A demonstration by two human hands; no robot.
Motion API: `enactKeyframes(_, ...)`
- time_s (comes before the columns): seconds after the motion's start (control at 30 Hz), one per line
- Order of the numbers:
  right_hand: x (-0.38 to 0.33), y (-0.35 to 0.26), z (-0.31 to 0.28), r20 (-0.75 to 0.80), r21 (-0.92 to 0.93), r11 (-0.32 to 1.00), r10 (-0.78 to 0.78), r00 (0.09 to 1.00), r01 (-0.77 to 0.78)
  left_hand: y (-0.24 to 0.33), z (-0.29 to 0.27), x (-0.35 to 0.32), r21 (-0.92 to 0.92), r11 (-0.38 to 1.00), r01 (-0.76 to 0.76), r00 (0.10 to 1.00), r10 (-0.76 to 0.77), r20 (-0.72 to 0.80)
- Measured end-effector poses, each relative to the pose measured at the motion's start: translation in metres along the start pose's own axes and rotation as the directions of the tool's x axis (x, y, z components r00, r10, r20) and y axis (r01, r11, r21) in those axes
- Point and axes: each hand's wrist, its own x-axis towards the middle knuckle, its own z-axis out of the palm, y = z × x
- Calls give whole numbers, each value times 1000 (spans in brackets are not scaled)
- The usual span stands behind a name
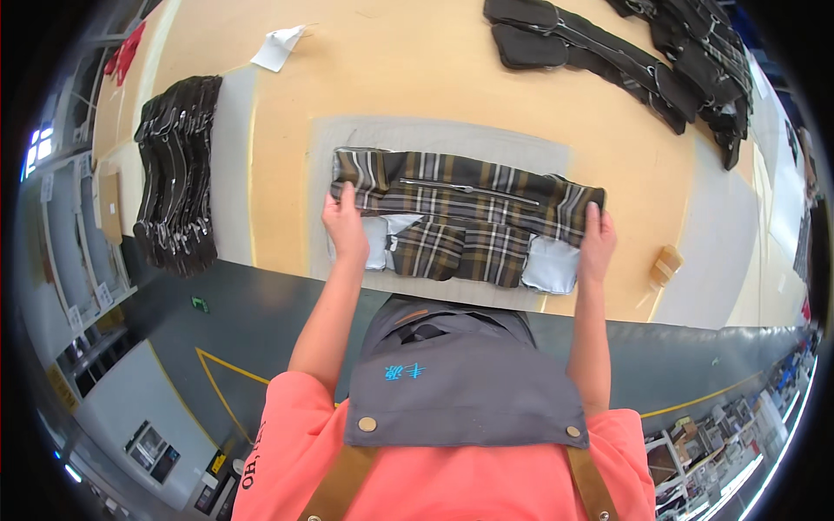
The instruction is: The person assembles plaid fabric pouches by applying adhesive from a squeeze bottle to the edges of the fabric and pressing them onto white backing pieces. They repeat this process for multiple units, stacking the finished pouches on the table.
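A plaid fabric piece (pixel 486 205) in brown, black and white lies across the table in front of me, with a metal zipper (pixel 469 188) along its long upper band. Below the band hang plaid flaps (pixel 465 252), with silvery-white lining (pixel 551 264) showing at both lower corners. My left hand (pixel 347 227) pinches the band's left end, and my right hand (pixel 596 243) grips its right end. Some fingers of each hand are hidden under the cloth.
Dark zippered pieces (pixel 178 174) are stacked at the left. More dark sewn pieces (pixel 599 56) lie at the far right. A white scrap (pixel 278 48) is at the back, and a small tan block (pixel 665 266) sits to the right. The table (pixel 417 95) has its near edge by my apron.
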Motion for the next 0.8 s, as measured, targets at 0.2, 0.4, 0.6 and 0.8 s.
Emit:
enactKeyframes(0.2,-37,-26,95,312,-213,944,-178,933,252,3,60,-58,542,722,-429,864,153,479)
enactKeyframes(0.4,-28,13,122,454,-149,936,-222,863,319,-45,65,-55,476,496,-727,642,241,728)
enactKeyframes(0.6,20,-9,73,325,-97,974,-165,931,206,44,91,-78,237,562,-793,501,378,778)
enactKeyframes(0.8,168,-29,-26,-38,-346,905,-277,960,248,182,101,-100,-388,83,-918,-21,966,258)
